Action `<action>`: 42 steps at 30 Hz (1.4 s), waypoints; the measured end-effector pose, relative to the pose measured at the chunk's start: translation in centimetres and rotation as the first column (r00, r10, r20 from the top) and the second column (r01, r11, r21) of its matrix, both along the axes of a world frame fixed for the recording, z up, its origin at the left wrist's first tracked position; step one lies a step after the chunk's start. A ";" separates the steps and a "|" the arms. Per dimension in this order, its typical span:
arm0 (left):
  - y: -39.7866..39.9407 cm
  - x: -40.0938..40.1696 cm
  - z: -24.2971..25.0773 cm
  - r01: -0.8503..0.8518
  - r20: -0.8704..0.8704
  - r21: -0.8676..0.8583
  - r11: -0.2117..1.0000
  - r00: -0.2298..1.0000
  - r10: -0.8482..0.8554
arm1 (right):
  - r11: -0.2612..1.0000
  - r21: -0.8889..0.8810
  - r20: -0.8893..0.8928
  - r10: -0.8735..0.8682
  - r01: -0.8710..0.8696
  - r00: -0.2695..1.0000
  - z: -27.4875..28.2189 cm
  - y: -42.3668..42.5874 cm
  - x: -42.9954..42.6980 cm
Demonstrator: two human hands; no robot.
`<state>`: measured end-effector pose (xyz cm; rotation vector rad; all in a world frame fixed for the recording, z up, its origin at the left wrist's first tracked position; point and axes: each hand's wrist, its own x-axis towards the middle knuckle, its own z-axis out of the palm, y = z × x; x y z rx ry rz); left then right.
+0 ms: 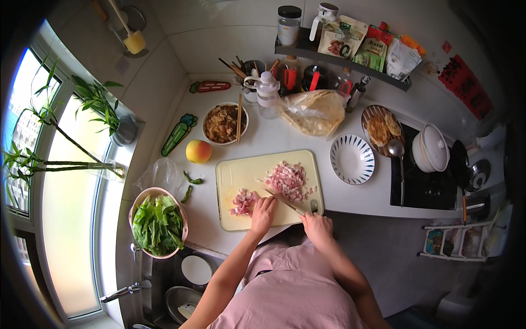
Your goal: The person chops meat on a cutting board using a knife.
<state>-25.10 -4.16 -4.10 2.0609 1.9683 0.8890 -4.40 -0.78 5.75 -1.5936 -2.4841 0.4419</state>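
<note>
My right hand (317, 227) grips a kitchen knife (284, 200), its blade slanting up and left across a cream cutting board (238, 172). Beyond the blade lies a pile of finely chopped raw meat (286, 180). A smaller heap of raw meat pieces (242, 202) sits on the board's left part. My left hand (264, 214), fingers bent down, is at this heap's right edge, close to the blade. What is under its fingertips is hidden.
On the left stand a colander of leafy greens (158, 224), green peppers (192, 179) and an apple (198, 151). Behind are a bowl of food (225, 123) with chopsticks and a bagged flatbread (316, 113). A patterned plate (352, 159), ladle (396, 149) and lidded pot (430, 148) are right.
</note>
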 end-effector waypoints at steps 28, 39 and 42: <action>-0.2 0.1 0.0 0.008 0.003 0.103 0.995 1.000 -0.009 | 0.994 -0.113 -0.010 -0.016 0.015 1.000 0.4 -0.1 1.6; -0.2 0.3 -0.2 -0.023 -0.023 0.086 0.996 0.999 0.025 | 0.993 -0.114 0.041 0.026 -0.021 0.999 -1.8 0.2 -0.9; -0.2 0.2 -0.4 -0.023 -0.049 0.102 0.995 0.998 0.028 | 0.987 -0.160 0.075 0.015 -0.003 0.997 -1.6 -0.4 0.9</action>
